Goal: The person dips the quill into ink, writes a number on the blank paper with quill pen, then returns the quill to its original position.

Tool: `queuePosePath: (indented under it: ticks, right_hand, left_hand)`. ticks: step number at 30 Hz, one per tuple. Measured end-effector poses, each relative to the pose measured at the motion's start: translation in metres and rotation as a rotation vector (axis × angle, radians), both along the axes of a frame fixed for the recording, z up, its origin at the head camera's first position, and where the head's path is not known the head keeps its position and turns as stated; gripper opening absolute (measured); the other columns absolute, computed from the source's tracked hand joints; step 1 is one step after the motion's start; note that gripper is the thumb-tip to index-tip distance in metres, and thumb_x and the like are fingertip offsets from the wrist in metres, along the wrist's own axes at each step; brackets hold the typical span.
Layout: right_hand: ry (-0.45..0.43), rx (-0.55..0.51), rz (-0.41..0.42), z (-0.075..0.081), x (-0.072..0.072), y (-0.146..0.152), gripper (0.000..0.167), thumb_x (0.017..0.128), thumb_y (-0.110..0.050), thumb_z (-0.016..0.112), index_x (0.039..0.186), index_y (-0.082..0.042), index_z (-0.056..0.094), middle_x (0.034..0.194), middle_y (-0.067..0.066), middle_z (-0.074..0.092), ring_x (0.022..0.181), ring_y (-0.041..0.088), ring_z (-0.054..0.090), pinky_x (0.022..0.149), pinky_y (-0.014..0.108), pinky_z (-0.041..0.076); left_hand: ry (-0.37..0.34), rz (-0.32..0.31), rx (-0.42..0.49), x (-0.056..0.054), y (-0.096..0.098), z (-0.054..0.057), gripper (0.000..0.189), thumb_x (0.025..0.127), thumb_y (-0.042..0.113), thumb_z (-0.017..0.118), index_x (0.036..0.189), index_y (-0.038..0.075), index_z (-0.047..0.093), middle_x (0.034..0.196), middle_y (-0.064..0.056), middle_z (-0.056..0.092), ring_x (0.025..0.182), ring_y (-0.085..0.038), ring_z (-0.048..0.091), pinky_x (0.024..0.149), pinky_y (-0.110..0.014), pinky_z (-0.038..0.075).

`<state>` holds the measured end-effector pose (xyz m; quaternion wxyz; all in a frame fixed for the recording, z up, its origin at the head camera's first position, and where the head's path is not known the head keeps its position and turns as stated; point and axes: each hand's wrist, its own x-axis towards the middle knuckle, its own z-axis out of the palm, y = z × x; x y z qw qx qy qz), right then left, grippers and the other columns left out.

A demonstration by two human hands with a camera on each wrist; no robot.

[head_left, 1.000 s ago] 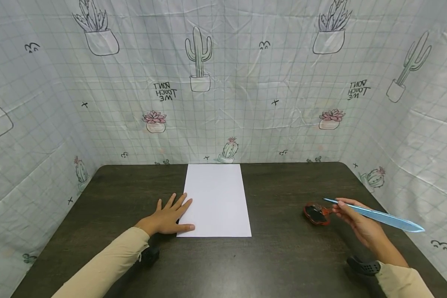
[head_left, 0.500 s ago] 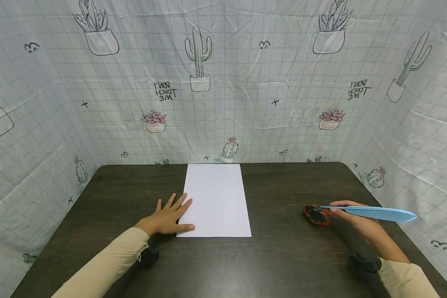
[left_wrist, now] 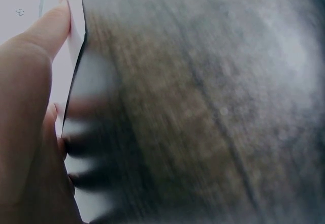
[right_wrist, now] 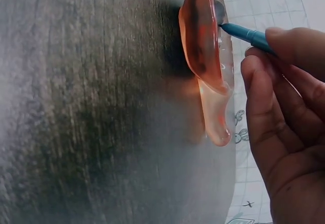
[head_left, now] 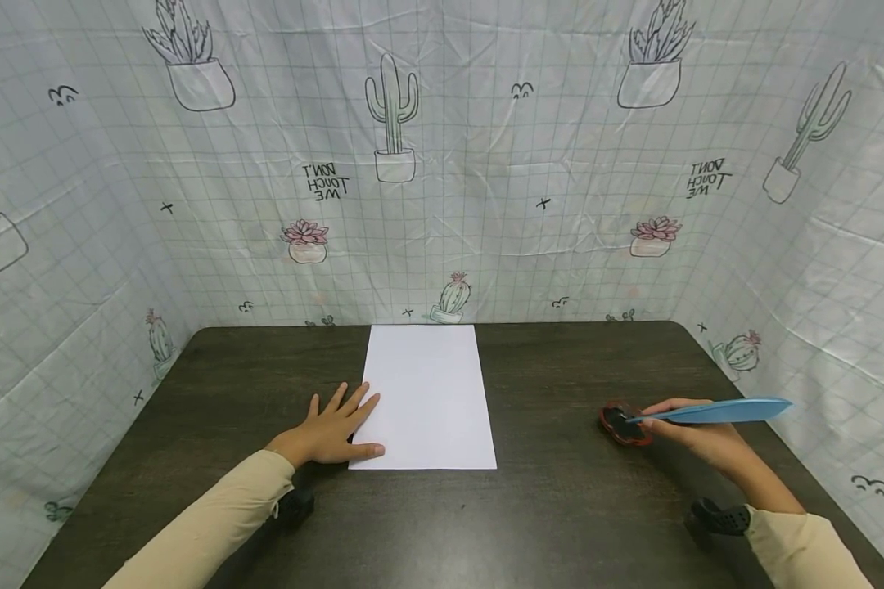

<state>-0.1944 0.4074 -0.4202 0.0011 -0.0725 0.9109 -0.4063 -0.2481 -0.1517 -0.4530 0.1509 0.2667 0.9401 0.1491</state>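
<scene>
My left hand [head_left: 327,429] lies flat with fingers spread, its fingertips on the left edge of a white sheet of paper [head_left: 435,393]. In the left wrist view, the thumb [left_wrist: 45,28] rests on the sheet. My right hand [head_left: 718,450] pinches a blue feather-shaped quill pen [head_left: 737,411] near its point. The pen slants down to the left, its tip at a small red-orange dish [head_left: 635,442] holding something dark. Seen from the right wrist, this dish is translucent with a short handle [right_wrist: 216,117], and the teal pen tip [right_wrist: 231,29] meets the dark contents at its rim.
A dark wooden table [head_left: 545,507] carries everything. White cloth [head_left: 479,147] with cactus drawings encloses its back and sides. Black bands [head_left: 722,519] sit at both wrists.
The right hand has lowered the quill pen and shifted slightly left, bringing its tip from above the dish's handle side down into the dish. My left hand and the paper stay still.
</scene>
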Motion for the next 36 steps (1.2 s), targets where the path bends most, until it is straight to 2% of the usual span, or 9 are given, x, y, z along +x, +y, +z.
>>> queuePosePath:
  ticks: [7, 15, 20, 24, 29, 36]
  right_hand:
    - [-0.021, 0.068, 0.008, 0.003, -0.002, -0.002, 0.028, 0.092, -0.023, 0.067, 0.109, -0.001, 0.07, 0.104, 0.011, 0.069, 0.084, 0.004, 0.058, 0.067, 0.029, 0.046]
    - [-0.017, 0.091, 0.049, 0.001, -0.007, -0.003, 0.024, 0.093, -0.02, 0.066, 0.106, 0.0, 0.069, 0.09, 0.006, 0.07, 0.075, 0.01, 0.059, 0.063, 0.029, 0.046]
    - [-0.015, 0.124, 0.041, 0.002, -0.01, -0.007, 0.023, 0.091, -0.019, 0.067, 0.105, 0.0, 0.069, 0.081, 0.002, 0.067, 0.064, 0.011, 0.052, 0.056, 0.028, 0.04]
    - [0.022, 0.151, 0.051, 0.003, -0.011, -0.008, 0.019, 0.09, -0.015, 0.069, 0.1, 0.0, 0.07, 0.067, -0.003, 0.059, 0.055, 0.007, 0.041, 0.051, 0.028, 0.034]
    - [0.067, 0.153, 0.075, 0.003, -0.013, -0.01, 0.016, 0.089, -0.012, 0.069, 0.097, 0.001, 0.071, 0.058, -0.008, 0.045, 0.051, 0.004, 0.034, 0.047, 0.027, 0.03]
    - [0.084, 0.178, 0.063, 0.004, -0.013, -0.012, 0.012, 0.087, -0.01, 0.07, 0.093, 0.0, 0.071, 0.057, -0.008, 0.047, 0.05, 0.005, 0.037, 0.047, 0.027, 0.032]
  left_hand:
    - [-0.001, 0.001, 0.001, -0.001, -0.001, -0.001, 0.089, 0.089, 0.064, 0.051, 0.156, 0.018, 0.014, 0.162, -0.009, 0.001, 0.146, -0.041, -0.006, 0.105, -0.073, -0.005]
    - [0.002, 0.003, -0.004, -0.002, -0.001, -0.003, 0.089, 0.089, 0.065, 0.05, 0.156, 0.019, 0.014, 0.162, -0.008, 0.001, 0.146, -0.041, -0.006, 0.105, -0.073, -0.005]
    - [0.0, 0.001, -0.001, -0.002, -0.001, -0.003, 0.089, 0.089, 0.065, 0.05, 0.156, 0.019, 0.014, 0.162, -0.008, 0.001, 0.146, -0.04, -0.006, 0.105, -0.073, -0.005]
    - [-0.002, 0.002, 0.001, -0.002, -0.001, -0.002, 0.089, 0.089, 0.064, 0.051, 0.156, 0.018, 0.014, 0.162, -0.008, 0.001, 0.146, -0.041, -0.006, 0.105, -0.073, -0.006]
    - [-0.003, 0.007, 0.0, -0.001, 0.0, -0.001, 0.089, 0.089, 0.063, 0.052, 0.156, 0.018, 0.015, 0.162, -0.008, 0.001, 0.146, -0.041, -0.006, 0.105, -0.072, -0.006]
    - [-0.003, 0.007, 0.0, -0.001, 0.0, 0.0, 0.089, 0.089, 0.063, 0.052, 0.156, 0.017, 0.015, 0.162, -0.009, 0.002, 0.146, -0.041, -0.005, 0.105, -0.072, -0.005]
